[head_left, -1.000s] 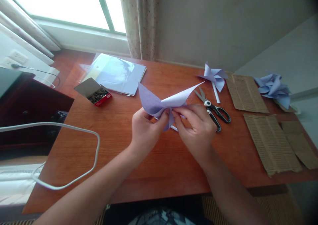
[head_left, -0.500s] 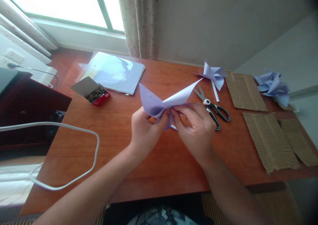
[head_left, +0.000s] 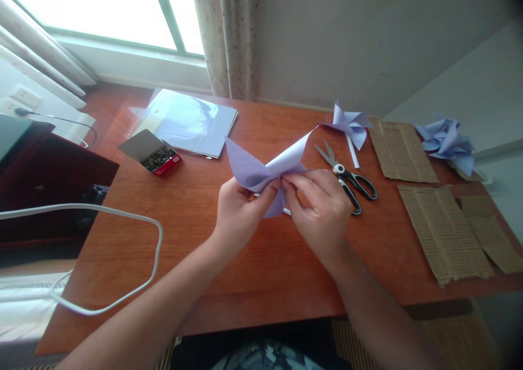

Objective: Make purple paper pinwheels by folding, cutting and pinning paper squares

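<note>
A purple paper pinwheel (head_left: 250,167) with curled blades is held up over the middle of the table. Its lower left side is pinched by my left hand (head_left: 240,209), the thumb pressing near the folded center. At that same center, the thumb and forefinger of my right hand (head_left: 322,204) are closed together; whether a small pin sits between them cannot be made out. Part of a white paper stick (head_left: 287,212) shows on the table below, mostly hidden by my hands. Black-handled scissors (head_left: 340,169) lie open just beyond my right hand.
An open box of small metal pins (head_left: 161,158) sits at left, before a plastic-wrapped paper pack (head_left: 192,125). Another pinwheel on a stick (head_left: 349,125) lies behind the scissors. Cardboard pieces (head_left: 443,234) and more folded purple paper (head_left: 445,141) occupy the right. A white cable (head_left: 157,250) loops at left.
The pinwheel has turned slightly in my fingers: its right blade reaches less far right, and more purple paper shows below my thumbs. Both hands keep their pinch.
</note>
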`<act>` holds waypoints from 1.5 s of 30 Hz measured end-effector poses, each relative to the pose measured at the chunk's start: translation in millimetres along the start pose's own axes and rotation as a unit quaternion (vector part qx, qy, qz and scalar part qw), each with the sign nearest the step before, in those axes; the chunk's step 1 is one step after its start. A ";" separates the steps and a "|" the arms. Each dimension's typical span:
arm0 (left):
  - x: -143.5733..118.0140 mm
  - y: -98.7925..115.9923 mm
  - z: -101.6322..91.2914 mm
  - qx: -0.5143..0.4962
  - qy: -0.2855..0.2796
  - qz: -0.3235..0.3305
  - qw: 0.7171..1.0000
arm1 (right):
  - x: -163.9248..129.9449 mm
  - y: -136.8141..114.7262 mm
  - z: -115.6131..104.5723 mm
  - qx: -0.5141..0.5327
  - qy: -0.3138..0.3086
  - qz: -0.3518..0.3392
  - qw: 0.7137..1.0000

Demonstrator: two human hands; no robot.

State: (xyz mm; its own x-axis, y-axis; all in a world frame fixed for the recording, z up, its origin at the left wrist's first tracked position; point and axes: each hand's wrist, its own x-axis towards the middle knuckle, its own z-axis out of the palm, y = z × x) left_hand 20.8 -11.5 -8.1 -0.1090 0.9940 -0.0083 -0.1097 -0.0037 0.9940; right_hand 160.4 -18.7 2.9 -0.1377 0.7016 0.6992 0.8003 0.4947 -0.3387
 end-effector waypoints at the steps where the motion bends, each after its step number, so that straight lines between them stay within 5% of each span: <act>1: 1.1 -0.7 -0.5 -0.019 0.002 -0.016 1.000 | 0.2 -0.8 -1.3 0.010 0.003 0.000 1.000; 7: 19.1 2.3 -14.1 -0.121 0.076 -0.085 0.986 | 6.4 11.8 -11.3 0.067 0.047 0.100 0.992; 10: 28.7 5.5 -21.9 -0.147 0.115 -0.071 0.980 | 6.4 26.6 -3.6 0.066 -0.069 0.145 0.985; 15: 30.3 7.0 -23.5 -0.151 0.111 -0.078 0.979 | -7.1 22.9 21.0 0.057 -0.304 0.095 0.946; 18: 27.4 9.4 -21.6 -0.166 0.093 -0.094 0.977 | -11.7 12.7 27.5 0.036 -0.327 0.080 0.941; 21: 26.4 13.4 -21.2 -0.192 0.069 -0.108 0.973 | -8.4 12.3 25.3 0.124 -0.301 0.156 0.933; 23: 26.6 16.5 -21.3 -0.216 0.050 -0.120 0.968 | -4.3 16.7 21.5 0.258 -0.265 0.264 0.891; 25: 27.1 19.1 -21.3 -0.229 0.036 -0.141 0.962 | -0.6 21.4 17.5 0.398 -0.225 0.366 0.811; 29: 27.0 20.9 -20.3 -0.247 0.014 -0.170 0.954 | 3.8 25.3 11.5 0.564 -0.193 0.449 0.666; 32: 26.2 19.3 -19.6 -0.268 0.000 -0.171 0.948 | 6.1 24.0 9.0 0.602 -0.198 0.473 0.613; 35: 24.3 17.6 -18.6 -0.275 -0.009 -0.177 0.945 | 6.5 22.1 9.2 0.613 -0.204 0.487 0.588; 38: 20.7 15.7 -16.6 -0.276 -0.023 -0.186 0.943 | 3.4 21.6 13.1 0.618 -0.198 0.494 0.579; 41: 15.7 12.5 -14.3 -0.265 -0.048 -0.188 0.945 | -0.6 22.4 17.9 0.612 -0.177 0.480 0.603; 43: 12.1 10.7 -13.3 -0.242 -0.064 -0.184 0.951 | -1.5 23.1 19.4 0.587 -0.167 0.452 0.651; 45: 8.3 11.2 -12.9 -0.196 -0.070 -0.166 0.964 | -0.5 23.8 18.7 0.507 -0.162 0.393 0.750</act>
State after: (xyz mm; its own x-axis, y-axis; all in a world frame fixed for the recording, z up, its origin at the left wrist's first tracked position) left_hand 5.9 -4.7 1.5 0.1268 0.9527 -0.2762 -0.4841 0.3025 0.8211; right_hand 168.6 2.4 -17.3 -0.1226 0.9872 -0.1020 -0.1244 -0.1173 -0.9853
